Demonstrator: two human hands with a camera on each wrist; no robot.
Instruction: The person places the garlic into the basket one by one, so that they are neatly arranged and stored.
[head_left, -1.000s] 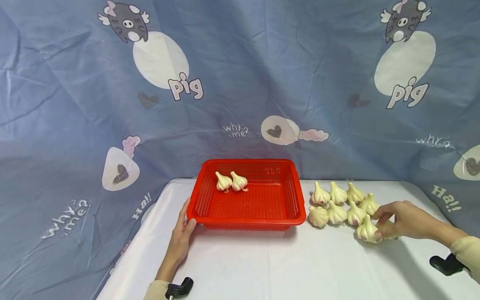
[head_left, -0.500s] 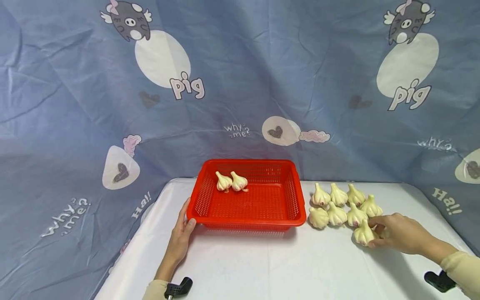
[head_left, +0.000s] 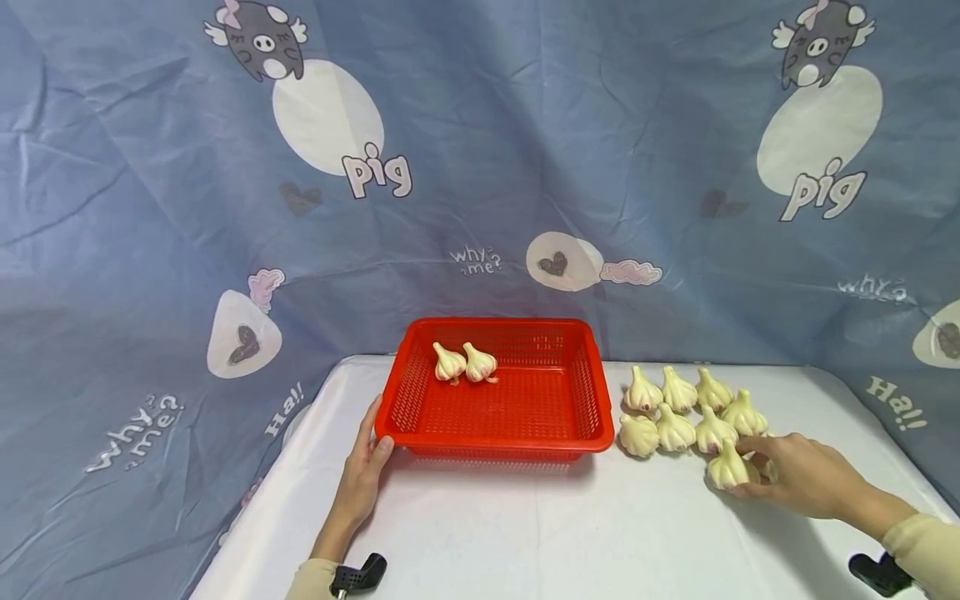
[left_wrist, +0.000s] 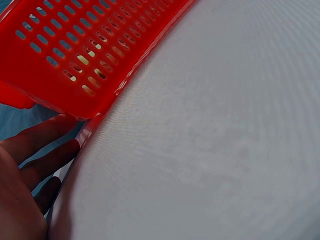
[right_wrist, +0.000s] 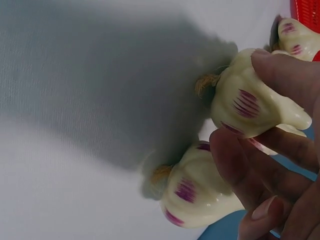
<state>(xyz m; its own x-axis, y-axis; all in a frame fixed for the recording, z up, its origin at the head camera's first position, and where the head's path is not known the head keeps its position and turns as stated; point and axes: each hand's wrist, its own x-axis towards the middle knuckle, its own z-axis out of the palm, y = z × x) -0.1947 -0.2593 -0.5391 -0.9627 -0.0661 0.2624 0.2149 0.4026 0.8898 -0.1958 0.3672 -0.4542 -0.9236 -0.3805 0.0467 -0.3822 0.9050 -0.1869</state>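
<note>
My right hand [head_left: 806, 475] pinches a garlic bulb [head_left: 725, 468] between thumb and fingers at the front of a cluster on the right. In the right wrist view, that bulb shows purple streaks and a tuft of brown roots; a second bulb [right_wrist: 195, 192] lies right beside the fingers, mostly hidden by the hand in the head view. My left hand [head_left: 360, 479] rests against the front left corner of a red plastic basket [head_left: 495, 440], thumb at the rim, fingers straight along its side. Two garlic bulbs [head_left: 480, 364] lie in the basket's back left part.
Several more garlic bulbs [head_left: 675, 432] stand in rows between the basket and my right hand. A white cloth [head_left: 540, 533] covers the table. Behind it hangs a blue printed sheet [head_left: 450, 208].
My right hand has moved slightly left and toward me, and the pinched garlic bulb shifted a little left with it. The left hand and basket have stayed in place.
</note>
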